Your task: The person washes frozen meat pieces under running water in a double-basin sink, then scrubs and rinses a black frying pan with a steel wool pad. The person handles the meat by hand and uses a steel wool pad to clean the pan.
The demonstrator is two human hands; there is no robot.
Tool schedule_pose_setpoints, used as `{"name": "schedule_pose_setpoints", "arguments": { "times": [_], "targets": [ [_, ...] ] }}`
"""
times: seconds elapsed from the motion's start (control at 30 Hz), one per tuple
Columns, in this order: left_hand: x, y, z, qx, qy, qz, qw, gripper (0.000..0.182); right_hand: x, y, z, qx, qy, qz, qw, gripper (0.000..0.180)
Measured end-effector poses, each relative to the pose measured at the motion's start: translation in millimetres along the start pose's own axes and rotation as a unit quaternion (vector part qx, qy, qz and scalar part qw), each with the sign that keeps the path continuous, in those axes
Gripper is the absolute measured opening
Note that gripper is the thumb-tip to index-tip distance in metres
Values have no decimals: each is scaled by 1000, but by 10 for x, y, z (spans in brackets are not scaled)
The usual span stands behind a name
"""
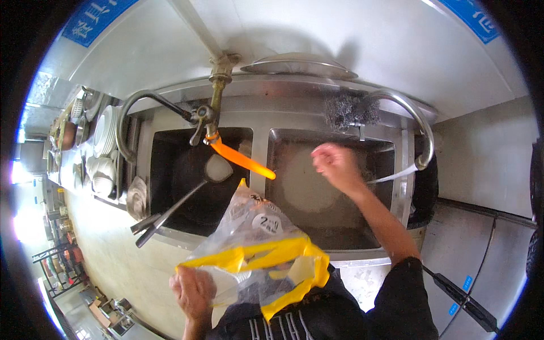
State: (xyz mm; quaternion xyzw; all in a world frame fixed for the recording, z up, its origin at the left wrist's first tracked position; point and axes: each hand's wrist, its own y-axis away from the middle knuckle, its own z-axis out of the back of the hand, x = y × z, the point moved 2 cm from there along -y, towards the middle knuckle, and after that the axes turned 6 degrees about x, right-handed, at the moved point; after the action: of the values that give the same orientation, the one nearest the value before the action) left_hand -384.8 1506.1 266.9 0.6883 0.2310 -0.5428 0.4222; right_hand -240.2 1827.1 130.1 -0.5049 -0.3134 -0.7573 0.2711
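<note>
My left hand [193,293] grips the yellow edge of a clear plastic bag [259,221] with printing on it. The bag's wide mouth gapes towards my body, and its pointed corner reaches over the divider between two sink basins. Motion blurs my right hand [333,163], which is raised above the right basin [331,240]. Its fingers look curled, but whether they hold anything cannot be told. Beneath it spreads a pale, cloudy patch [304,187]. From the curved right faucet [418,114], a white stream [395,174] runs into that basin.
A wok spatula [219,168] leans in the dark left basin [174,148], its handle over the front rim. An orange hose [242,157] hangs from the left tap [204,114]. Steel-wool scourers [340,112] sit behind the right basin. Stacked white plates [106,131] stand at left.
</note>
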Motion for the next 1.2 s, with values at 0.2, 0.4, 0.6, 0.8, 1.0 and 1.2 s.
{"name": "schedule_pose_setpoints", "arguments": {
  "times": [0.2,0.4,0.6,0.8,1.0,1.2],
  "targets": [
    [231,142,507,-127,177,110,970,30,-1866,-968,-1242,13,341,-41,939,32],
    [314,73,745,-48,90,161,982,48,-2843,-1521,-1813,178,405,-105,891,47],
    [369,-224,564,-102,10,152,983,42,-2680,-1283,-1749,-8,351,41,935,40],
    [269,-295,404,-60,18,118,991,37,-1679,-714,-905,113,-424,-136,888,47],
    [121,-158,39,88,-103,58,989,33,-1411,195,-428,135,30,-126,982,51],
    [-28,-117,-313,80,-154,-22,985,34,-973,625,0,38,43,-100,993,55]
  ]
}}
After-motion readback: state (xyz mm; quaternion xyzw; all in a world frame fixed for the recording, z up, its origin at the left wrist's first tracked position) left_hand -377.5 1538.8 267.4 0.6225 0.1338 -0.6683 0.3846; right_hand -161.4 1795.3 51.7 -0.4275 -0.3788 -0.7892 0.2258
